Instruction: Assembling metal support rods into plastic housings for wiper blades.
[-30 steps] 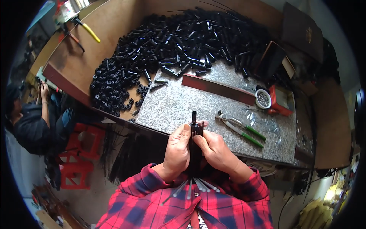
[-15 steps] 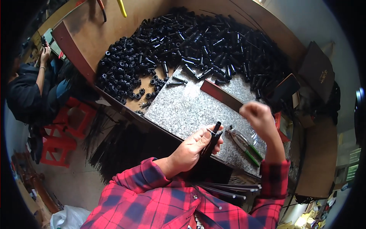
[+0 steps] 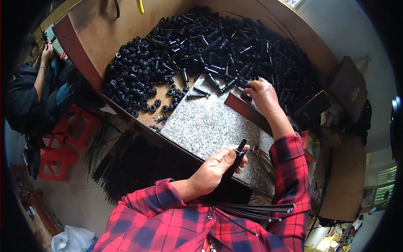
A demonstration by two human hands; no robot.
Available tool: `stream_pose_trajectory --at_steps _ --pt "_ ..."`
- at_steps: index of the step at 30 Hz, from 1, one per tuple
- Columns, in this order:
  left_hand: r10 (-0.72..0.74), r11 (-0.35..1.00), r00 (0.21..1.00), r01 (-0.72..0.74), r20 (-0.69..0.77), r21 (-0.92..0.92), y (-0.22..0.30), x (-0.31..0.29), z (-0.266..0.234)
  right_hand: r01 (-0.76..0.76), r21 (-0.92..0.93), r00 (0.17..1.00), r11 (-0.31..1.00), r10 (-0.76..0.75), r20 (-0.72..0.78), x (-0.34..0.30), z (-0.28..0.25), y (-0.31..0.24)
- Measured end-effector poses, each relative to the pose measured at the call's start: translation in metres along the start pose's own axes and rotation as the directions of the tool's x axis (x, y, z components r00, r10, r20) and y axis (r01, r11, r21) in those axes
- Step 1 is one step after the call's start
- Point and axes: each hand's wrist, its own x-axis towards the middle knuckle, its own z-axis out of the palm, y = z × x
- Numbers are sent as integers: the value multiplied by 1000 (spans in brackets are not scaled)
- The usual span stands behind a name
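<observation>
My left hand [image 3: 214, 170] is closed around a black tube-like part [image 3: 241, 145], which points up and to the right over the near edge of the speckled grey slab [image 3: 197, 122]. Thin tips stick out beside its upper end. At the edge of the heap of black cylindrical parts [image 3: 222, 54], my right hand [image 3: 264, 94] has its fingers curled in over the pieces. What those fingertips hold, if anything, is lost among the dark parts. Just below them a dark red strip [image 3: 243, 107] lies slanting across the slab. Green-handled pliers [image 3: 263, 159] rest partly hidden behind my right sleeve.
Small black ring-shaped parts [image 3: 130, 75] fill the left side of the wooden-walled bench [image 3: 92, 38]. Thin black rods [image 3: 247, 210] jut out across my lap. A phone-like dark slab [image 3: 312, 105] lies at the right. Another person [image 3: 29, 92] sits at far left near red stools [image 3: 58, 159].
My right hand has moved away from me and leftward, from above the strip's near end to the heap's edge. My left hand keeps its hold on the tube-like part.
</observation>
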Motion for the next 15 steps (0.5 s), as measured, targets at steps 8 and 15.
stream_pose_trajectory --at_steps 8,15 --pt "14 999 1000 -14 5 42 -3 -1 7 -179 568 980 803 92 178 -50 -76 -26" --pt "2 995 999 -5 33 98 -9 -6 14 -393 776 889 493 -11 458 -99 -132 -52"
